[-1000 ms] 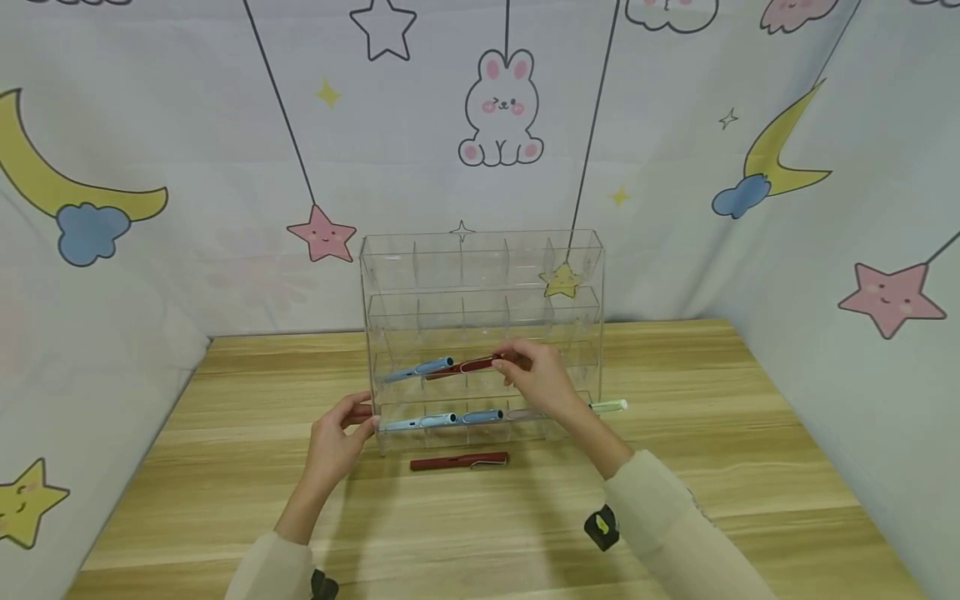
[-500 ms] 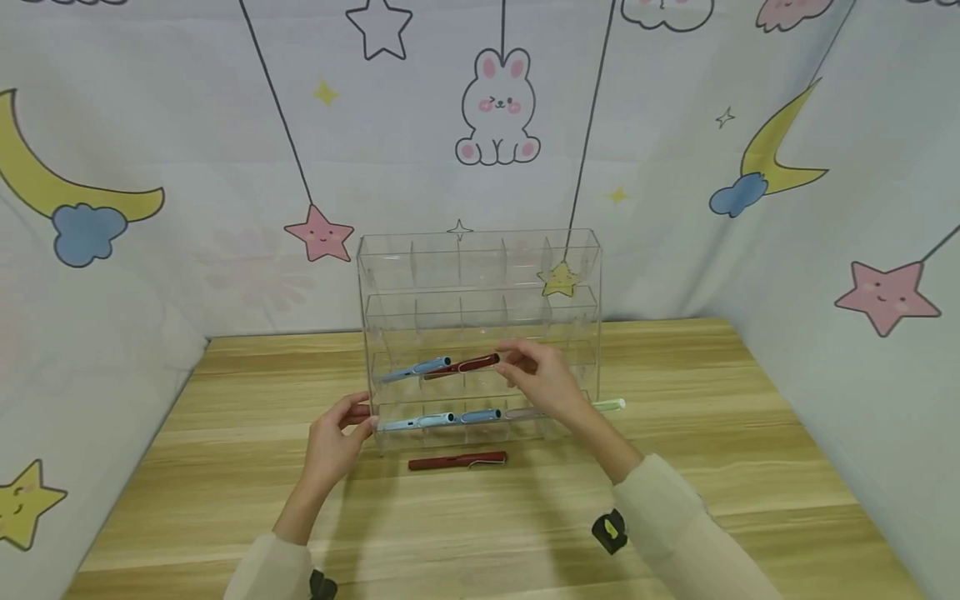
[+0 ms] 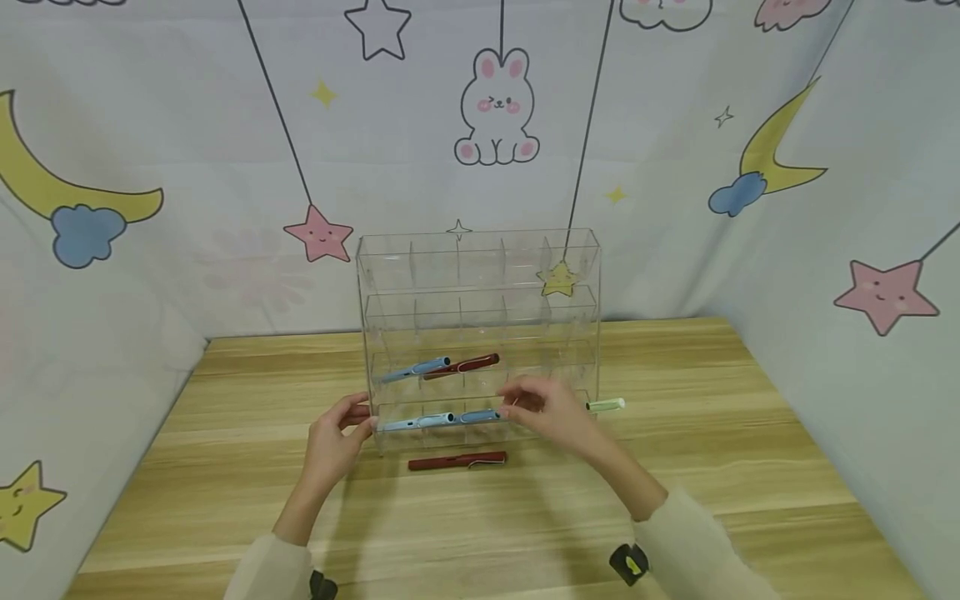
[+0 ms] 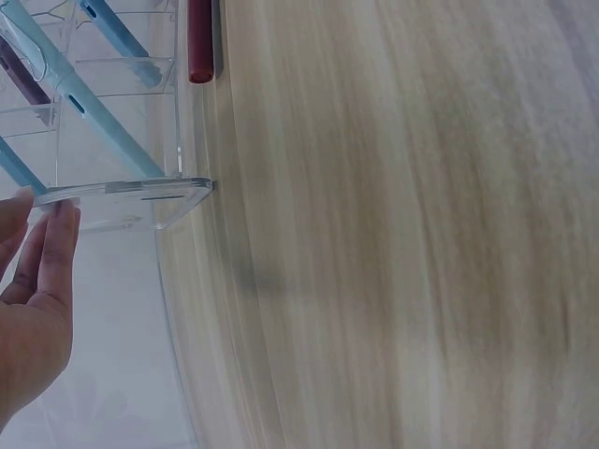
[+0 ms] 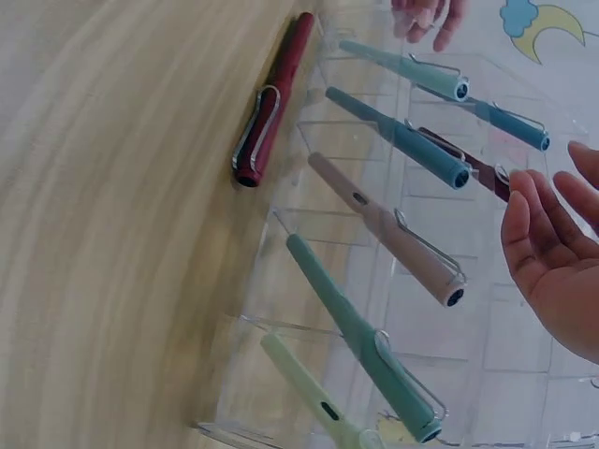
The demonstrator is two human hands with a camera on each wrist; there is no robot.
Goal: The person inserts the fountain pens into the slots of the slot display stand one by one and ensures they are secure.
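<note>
My left hand pinches the left side panel of a clear acrylic pen rack. The right hand holds nothing, its fingers loosely bent in front of the lower rows. A dark red pen leans in the second row from the bottom beside a blue pen. Along the bottom row lie a light blue pen, another blue pen, a beige-pink pen, a teal green pen and a pale green pen. The right hand hides some of these in the head view.
One red pen lies on the wooden table just before the rack. A white printed cloth stands behind the rack and continues along both sides. The rack's two upper rows show no pens.
My right hand has let go of the dark red pen in the second row and moved down, away from it. The left hand stays on the rack's side.
</note>
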